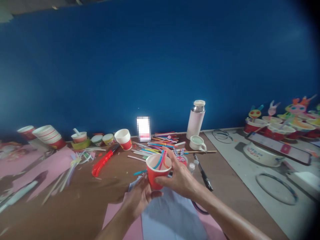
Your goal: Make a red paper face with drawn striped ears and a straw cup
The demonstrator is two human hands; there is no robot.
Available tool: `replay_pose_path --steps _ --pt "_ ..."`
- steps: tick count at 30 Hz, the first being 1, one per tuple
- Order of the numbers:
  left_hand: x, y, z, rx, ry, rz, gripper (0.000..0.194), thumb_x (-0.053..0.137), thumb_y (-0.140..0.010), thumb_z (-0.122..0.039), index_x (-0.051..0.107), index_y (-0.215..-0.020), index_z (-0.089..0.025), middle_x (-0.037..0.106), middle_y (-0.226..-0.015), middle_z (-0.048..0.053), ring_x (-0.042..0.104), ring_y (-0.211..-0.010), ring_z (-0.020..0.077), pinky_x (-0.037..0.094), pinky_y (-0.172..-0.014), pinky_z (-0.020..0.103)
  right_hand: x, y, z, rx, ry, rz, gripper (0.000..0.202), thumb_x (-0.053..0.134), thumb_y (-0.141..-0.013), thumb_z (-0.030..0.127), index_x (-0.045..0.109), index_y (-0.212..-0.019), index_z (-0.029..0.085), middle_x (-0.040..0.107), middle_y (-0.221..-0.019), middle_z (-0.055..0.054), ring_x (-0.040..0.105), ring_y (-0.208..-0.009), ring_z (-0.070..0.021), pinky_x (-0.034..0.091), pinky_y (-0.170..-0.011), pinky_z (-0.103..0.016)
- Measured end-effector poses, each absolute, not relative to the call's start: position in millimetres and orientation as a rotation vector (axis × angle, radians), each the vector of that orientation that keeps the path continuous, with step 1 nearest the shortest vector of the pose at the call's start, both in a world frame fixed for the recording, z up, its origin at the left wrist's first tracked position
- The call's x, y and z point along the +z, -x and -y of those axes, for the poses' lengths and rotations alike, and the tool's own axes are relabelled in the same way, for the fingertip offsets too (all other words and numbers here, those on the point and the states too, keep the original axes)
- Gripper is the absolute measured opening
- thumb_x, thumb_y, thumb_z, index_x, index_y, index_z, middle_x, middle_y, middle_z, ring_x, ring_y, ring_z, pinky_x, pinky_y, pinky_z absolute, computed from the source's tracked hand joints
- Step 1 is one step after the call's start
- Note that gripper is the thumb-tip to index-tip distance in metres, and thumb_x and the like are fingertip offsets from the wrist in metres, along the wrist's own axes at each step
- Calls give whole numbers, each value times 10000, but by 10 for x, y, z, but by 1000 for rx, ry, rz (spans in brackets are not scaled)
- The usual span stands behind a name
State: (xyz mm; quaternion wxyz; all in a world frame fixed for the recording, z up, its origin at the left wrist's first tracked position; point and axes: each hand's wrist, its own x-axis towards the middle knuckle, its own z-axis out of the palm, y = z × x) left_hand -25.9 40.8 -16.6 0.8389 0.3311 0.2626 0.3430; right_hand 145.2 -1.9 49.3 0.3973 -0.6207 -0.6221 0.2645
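A red paper cup (158,178) with a white rim is held up in front of me. Blue, pink and orange strips (162,160) stand in its mouth and rise past the rim. My left hand (140,195) supports the cup from the lower left, fingers curled around its base. From the right, my right hand (182,176) grips it, thumb on the front wall and fingertips by the upper ends of the strips; whether they touch them I cannot tell. Pale blue paper (170,213) and pink paper (115,216) lie below.
Behind the cup lies a pile of coloured sticks (150,146). A red utility knife (102,163) and stacked paper cups (123,138) are to the left. A thermos (195,121), a small mug (197,143) and a black pen (206,178) are right. Decorated cups (280,130) stand far right.
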Motion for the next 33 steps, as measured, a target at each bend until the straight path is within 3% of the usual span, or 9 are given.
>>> replay_pose_path --steps 4,7,10,16,23,33 --pt "-123 298 -495 849 -829 -581 313 713 -753 -249 675 -1061 -212 698 -1032 68 615 -978 236 481 -753 301 545 -1492 45 595 1524 1664 951 699 -685 275 146 -1457 236 680 -1057 -73 644 -948 -268 502 -794 -404" --pt "-90 402 -592 1001 -920 -658 220 671 -784 -294 706 -962 -169 707 -972 87 625 -912 227 474 -744 292 523 -1536 53 413 1437 1806 953 703 -701 307 133 -1461 233 592 -1244 -129 585 -1091 -306 486 -853 -439" --pt "-15 498 -631 1054 -1068 -688 261 629 -821 -366 717 -915 -140 708 -949 104 630 -882 229 473 -777 291 493 -1563 47 251 1361 1909 975 719 -696 305 122 -1463 232 457 -1388 -162 512 -1187 -338 463 -900 -468" --pt "82 510 -582 876 -1268 -742 275 763 -700 -340 746 -908 -161 727 -899 88 643 -864 250 488 -788 308 495 -1547 22 229 1315 2002 1019 726 -712 316 42 -1461 222 572 -1258 -170 559 -1128 -332 437 -909 -505" --pt "17 528 -574 834 -1183 -703 303 785 -674 -307 750 -954 -195 723 -975 96 630 -966 298 500 -811 351 490 -1547 20 213 1244 2050 969 704 -740 312 51 -1452 230 541 -1298 -161 559 -1119 -303 403 -940 -482" --pt "75 585 -535 637 -1283 -645 375 712 -758 -337 682 -1121 -247 686 -1077 96 618 -998 281 475 -840 352 533 -1624 32 220 1275 2095 820 700 -712 293 270 -1401 184 629 -1144 -121 567 -1076 -280 390 -949 -445"
